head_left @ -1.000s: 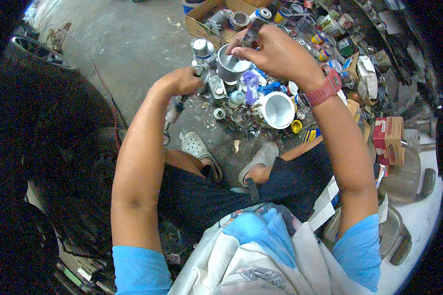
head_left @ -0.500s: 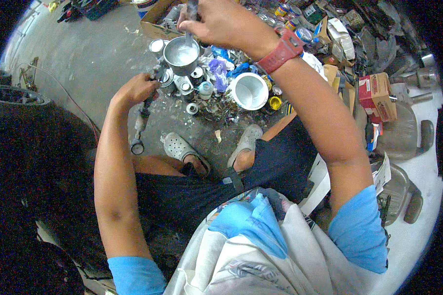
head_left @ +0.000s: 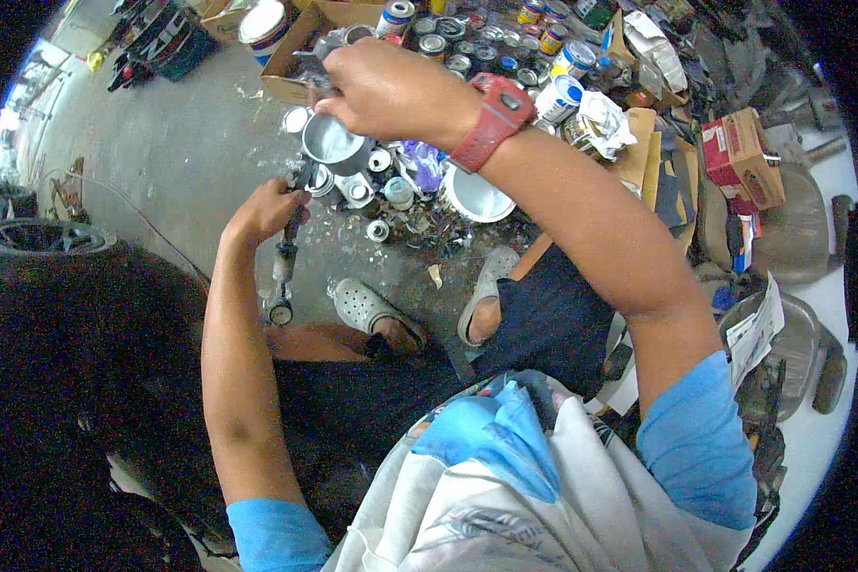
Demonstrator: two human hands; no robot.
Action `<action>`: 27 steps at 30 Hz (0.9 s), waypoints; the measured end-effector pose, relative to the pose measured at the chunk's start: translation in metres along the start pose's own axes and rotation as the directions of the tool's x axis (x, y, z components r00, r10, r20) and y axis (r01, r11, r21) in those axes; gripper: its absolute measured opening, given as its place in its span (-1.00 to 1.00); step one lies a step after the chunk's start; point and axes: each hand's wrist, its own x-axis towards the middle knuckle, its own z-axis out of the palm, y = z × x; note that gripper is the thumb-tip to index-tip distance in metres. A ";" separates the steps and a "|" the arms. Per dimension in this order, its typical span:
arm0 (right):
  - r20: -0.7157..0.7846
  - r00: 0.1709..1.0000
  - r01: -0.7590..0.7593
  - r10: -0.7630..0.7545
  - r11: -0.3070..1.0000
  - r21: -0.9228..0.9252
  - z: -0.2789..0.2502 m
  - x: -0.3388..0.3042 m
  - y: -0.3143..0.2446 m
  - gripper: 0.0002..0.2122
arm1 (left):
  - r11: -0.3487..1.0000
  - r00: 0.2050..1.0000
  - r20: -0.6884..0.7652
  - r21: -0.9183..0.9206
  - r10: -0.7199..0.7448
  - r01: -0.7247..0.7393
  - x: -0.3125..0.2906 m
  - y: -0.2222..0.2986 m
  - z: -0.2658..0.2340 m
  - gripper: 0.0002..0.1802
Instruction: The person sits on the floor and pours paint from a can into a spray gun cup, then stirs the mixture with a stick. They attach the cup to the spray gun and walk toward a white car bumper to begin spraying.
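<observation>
My left hand (head_left: 269, 210) is closed around the grip of a spray gun (head_left: 283, 267), which has a round gauge at its lower end. On top of the gun sits an open metal cup (head_left: 337, 143) with pale grey liquid inside. Above the cup's far rim, my right hand (head_left: 377, 88) is closed on a flat grey stirring stick (head_left: 311, 67). The fingers partly hide the stick, and I cannot tell whether its lower end touches the cup. A white tub (head_left: 481, 202) coated with pale paint stands right of the cup, partly behind my right wrist.
Small bottles (head_left: 398, 194) and open tins crowd the floor beneath the cup. A cardboard box (head_left: 281, 78) and paint cans (head_left: 572, 59) lie farther off. On the left is a wheel (head_left: 52, 236); a red-and-brown carton (head_left: 742, 160) rests on a chair at right.
My right hand has moved left and nearer, and the stick, upright in the cup before, now slants at its far rim. The view has shifted, bringing more cans into sight.
</observation>
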 end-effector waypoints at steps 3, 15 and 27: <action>0.032 0.999 -0.011 0.008 0.995 0.100 -0.002 -0.001 0.001 -0.63 | 1.000 1.000 0.008 0.006 -0.012 0.012 0.002 0.001 0.004 -0.56; -0.160 0.905 -0.239 0.394 0.782 0.575 -0.053 -0.038 0.069 -0.76 | 0.986 0.997 0.026 -0.151 -0.071 0.075 0.011 -0.004 0.005 -0.61; 0.300 0.342 0.103 0.890 -0.353 0.930 0.109 -0.296 0.211 -0.69 | 0.961 0.999 0.012 -0.273 -0.037 0.038 0.006 0.005 -0.002 -0.70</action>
